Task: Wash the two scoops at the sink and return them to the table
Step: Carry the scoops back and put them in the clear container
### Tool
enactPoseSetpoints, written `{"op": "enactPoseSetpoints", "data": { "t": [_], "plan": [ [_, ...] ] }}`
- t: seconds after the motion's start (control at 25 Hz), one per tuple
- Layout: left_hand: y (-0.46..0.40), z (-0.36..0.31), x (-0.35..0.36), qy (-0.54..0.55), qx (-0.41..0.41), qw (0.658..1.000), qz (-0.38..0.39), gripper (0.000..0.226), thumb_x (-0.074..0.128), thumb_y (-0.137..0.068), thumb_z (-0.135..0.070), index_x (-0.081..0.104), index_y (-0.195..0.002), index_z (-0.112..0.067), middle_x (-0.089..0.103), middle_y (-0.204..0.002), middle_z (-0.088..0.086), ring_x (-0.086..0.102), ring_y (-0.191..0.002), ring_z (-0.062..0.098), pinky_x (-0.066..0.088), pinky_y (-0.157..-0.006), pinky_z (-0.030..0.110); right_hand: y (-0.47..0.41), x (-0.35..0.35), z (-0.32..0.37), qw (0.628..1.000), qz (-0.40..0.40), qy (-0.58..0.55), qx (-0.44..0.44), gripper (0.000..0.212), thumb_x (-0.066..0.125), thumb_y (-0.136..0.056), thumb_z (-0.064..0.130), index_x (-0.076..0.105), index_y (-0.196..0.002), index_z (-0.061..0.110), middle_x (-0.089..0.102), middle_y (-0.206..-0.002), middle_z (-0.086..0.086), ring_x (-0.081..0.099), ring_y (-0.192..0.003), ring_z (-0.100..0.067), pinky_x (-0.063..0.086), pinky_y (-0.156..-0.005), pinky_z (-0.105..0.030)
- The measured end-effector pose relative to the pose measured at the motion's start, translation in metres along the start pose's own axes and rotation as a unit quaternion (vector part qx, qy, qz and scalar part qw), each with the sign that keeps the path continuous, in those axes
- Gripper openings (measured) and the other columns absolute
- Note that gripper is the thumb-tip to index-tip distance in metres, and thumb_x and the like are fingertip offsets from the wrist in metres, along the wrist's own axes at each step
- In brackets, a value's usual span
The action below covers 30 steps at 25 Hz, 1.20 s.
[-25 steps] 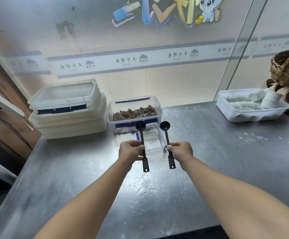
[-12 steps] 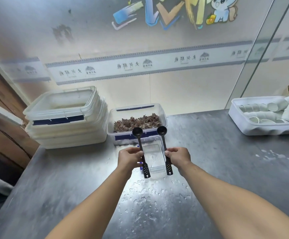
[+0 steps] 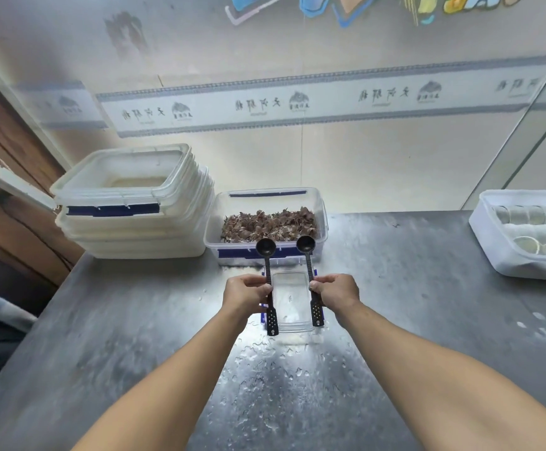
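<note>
Two black long-handled scoops are held side by side over the steel table (image 3: 411,288), bowls pointing away from me. My left hand (image 3: 245,292) is shut on the left scoop (image 3: 266,249) around mid-handle. My right hand (image 3: 335,291) grips the right scoop (image 3: 305,245) the same way. Both perforated handle ends hang down over a small clear plastic box (image 3: 289,301) that sits on the table between my hands. Water drops cover the table in front of that box.
A clear tub of brown dried bits (image 3: 266,222) stands just behind the scoops. A stack of white lidded tubs (image 3: 131,203) sits at the back left. A white tray of small white cups (image 3: 525,232) is at the right. A wall runs behind the table.
Both hands with the scoops have come closer together and lower, now right over the small clear box. My view has moved nearer to the table.
</note>
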<state>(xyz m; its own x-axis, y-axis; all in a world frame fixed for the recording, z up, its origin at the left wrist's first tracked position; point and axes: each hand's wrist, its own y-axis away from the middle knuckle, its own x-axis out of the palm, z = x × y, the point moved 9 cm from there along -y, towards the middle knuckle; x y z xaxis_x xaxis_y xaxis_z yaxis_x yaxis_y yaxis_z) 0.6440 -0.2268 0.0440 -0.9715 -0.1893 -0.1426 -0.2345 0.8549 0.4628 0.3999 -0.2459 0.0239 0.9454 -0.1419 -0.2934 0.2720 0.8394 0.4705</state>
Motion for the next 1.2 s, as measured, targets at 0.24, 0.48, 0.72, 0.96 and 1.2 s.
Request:
{"op": "enactPoseSetpoints", "data": {
  "t": [0.24, 0.48, 0.72, 0.96, 1.2],
  "plan": [
    [-0.030, 0.020, 0.011, -0.020, -0.036, 0.999, 0.033, 0.023, 0.075, -0.083, 0.005, 0.070, -0.105, 0.002, 0.075, -0.096, 0.023, 0.073, -0.067, 0.031, 0.061, -0.059, 0.038, -0.017, 0.020, -0.007, 0.999, 0.007, 0.031, 0.012, 0.012, 0.083, -0.081, 0.010, 0.079, -0.091, 0.014, 0.079, -0.101, -0.012, 0.075, -0.097, -0.026, 0.060, -0.094, -0.044],
    [-0.054, 0.054, 0.022, -0.057, -0.101, 0.992, 0.043, 0.019, 0.074, -0.082, 0.009, 0.070, -0.098, 0.000, 0.075, -0.089, 0.021, 0.073, -0.061, 0.030, 0.062, -0.057, 0.041, -0.030, 0.033, -0.037, 0.993, 0.001, 0.106, 0.056, 0.013, 0.084, -0.081, 0.011, 0.081, -0.094, 0.012, 0.081, -0.099, -0.008, 0.075, -0.094, -0.020, 0.059, -0.093, -0.034],
    [-0.075, 0.065, 0.031, -0.133, -0.126, 0.983, 0.032, 0.015, 0.075, -0.081, 0.008, 0.072, -0.090, -0.003, 0.074, -0.083, 0.020, 0.074, -0.058, 0.031, 0.064, -0.057, 0.045, -0.044, 0.040, -0.045, 0.977, -0.008, 0.198, 0.079, 0.014, 0.081, -0.084, 0.012, 0.082, -0.098, 0.013, 0.079, -0.106, -0.007, 0.072, -0.092, -0.022, 0.051, -0.077, -0.023],
    [-0.095, 0.060, 0.042, -0.223, -0.109, 0.968, 0.026, 0.013, 0.073, -0.082, 0.009, 0.072, -0.086, -0.004, 0.073, -0.075, 0.018, 0.074, -0.054, 0.030, 0.062, -0.050, 0.039, -0.056, 0.057, -0.028, 0.954, -0.034, 0.291, 0.058, 0.014, 0.071, -0.089, 0.005, 0.079, -0.100, 0.010, 0.077, -0.106, -0.011, 0.071, -0.091, -0.030, 0.056, -0.076, -0.029],
    [-0.107, 0.047, 0.061, -0.418, 0.004, 0.907, 0.041, 0.017, 0.061, -0.073, 0.009, 0.071, -0.069, -0.003, 0.073, -0.073, 0.017, 0.073, -0.067, 0.032, 0.064, -0.065, 0.041, -0.059, 0.076, -0.019, 0.917, -0.038, 0.396, 0.012, 0.030, 0.060, -0.090, -0.004, 0.074, -0.111, 0.012, 0.073, -0.111, -0.012, 0.070, -0.098, -0.033, 0.055, -0.071, -0.031]
  ]
}}
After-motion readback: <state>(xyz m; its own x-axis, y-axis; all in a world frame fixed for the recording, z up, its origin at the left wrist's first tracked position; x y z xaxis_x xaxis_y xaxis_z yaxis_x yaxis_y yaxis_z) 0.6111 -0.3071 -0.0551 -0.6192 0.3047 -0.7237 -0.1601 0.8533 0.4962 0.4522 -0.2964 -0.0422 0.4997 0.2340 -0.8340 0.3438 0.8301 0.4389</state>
